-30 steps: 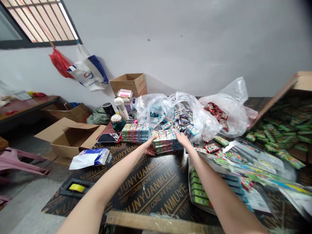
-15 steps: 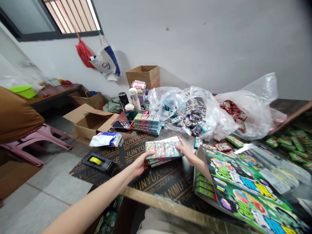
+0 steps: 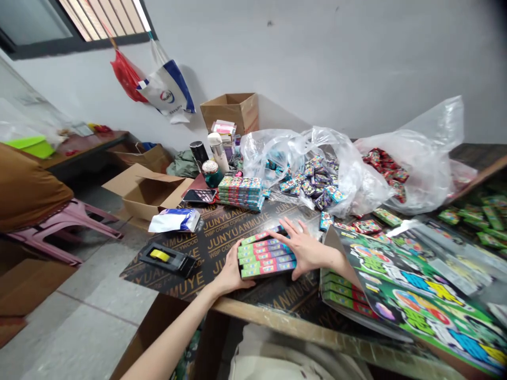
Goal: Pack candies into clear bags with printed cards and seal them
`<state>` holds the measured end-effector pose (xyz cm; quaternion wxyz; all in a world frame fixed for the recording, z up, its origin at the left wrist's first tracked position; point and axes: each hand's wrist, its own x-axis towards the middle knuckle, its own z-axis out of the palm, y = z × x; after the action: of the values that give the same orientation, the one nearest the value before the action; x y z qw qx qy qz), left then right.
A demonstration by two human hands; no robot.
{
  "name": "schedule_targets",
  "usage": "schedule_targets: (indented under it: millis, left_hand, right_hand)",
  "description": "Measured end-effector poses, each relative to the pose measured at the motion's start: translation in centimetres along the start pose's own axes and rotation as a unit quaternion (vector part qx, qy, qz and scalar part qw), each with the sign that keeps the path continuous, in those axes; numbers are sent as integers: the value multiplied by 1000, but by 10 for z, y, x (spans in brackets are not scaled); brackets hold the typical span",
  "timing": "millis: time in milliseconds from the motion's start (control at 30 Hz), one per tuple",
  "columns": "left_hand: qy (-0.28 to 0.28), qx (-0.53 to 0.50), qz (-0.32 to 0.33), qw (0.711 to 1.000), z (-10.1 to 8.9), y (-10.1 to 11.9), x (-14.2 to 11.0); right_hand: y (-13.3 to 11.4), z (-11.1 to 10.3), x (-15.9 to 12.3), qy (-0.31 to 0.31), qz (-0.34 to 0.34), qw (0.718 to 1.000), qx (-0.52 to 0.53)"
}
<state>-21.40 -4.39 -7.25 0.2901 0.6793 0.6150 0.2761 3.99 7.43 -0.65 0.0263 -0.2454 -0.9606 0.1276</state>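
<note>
The left hand (image 3: 232, 272) curls round the left end of a stack of small bright boxes (image 3: 266, 259), with its thumb along the low front edge; the right hand (image 3: 307, 249) has its fingers spread over the right end, with the thumb low down; I cannot tell if the right hand is gripping or just touching. The stack is between the two hands, near the front edge of the dark table with gold letters (image 3: 219, 240); its ends show green, pink and blue; the top layer sits a bit crooked; I cannot tell if the bottom touches the table.

The right arm goes behind a big green printed card (image 3: 420, 303); more green and red boxes (image 3: 344, 295) peek out under it; a little blue packet (image 3: 326, 220) lies near the right hand.

Past the hands sits another neat stack of boxes (image 3: 240, 194); a phone (image 3: 200, 196) lies just beside it, and a black tape holder with yellow tape (image 3: 168, 258) is left of the left hand; a white and blue packet (image 3: 174, 220) lies between those two.

At the back, clear plastic bags (image 3: 362, 187) stand open; purple and blue packets (image 3: 317, 179) spill out near the middle; red packets (image 3: 386, 164) sit in the bag on the right.
</note>
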Motion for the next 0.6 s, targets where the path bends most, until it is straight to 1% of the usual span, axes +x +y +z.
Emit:
schedule_targets:
  millis: [67,133,267,367,500,567,600]
  left_hand:
    - [-20,21,19,999,2,-3,5]
    - [-38,26,29,999,0,-4,10]
    - [-51,8,29,998,-3,-8,20]
    - [-38,8,34,999,4,-13,25]
    - [0,6,30,1000,19,-14,32]
    - [9,-37,9,999,14,-5,33]
    - [4,-76,0,997,7,3,33]
  right_hand:
    - [2,-1,13,-16,-16,1000,-10]
    - [5,-1,24,-14,-9,1000,-10]
    - [3,2,28,-18,6,1000,8]
    - [-7,8,23,-11,13,1000,18]
    - [-26,16,27,15,40,999,-19]
    - [-35,15,31,15,65,998,-11]
    - [-39,11,31,15,81,996,13]
